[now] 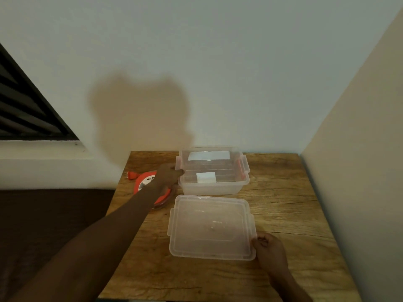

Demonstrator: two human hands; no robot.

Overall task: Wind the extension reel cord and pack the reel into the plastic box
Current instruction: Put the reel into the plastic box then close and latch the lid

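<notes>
Orange reel (145,182) lies flat on the table (283,192), under the left hand (166,177) and just left of the open box (212,171); its plug (130,175) points away to the left. The left hand touches the box's left edge; whether it grips cannot be told. The right hand (269,249) pinches the lid (210,227) at its near right corner. Packing remains; how far the cord is wound cannot be told.
</notes>
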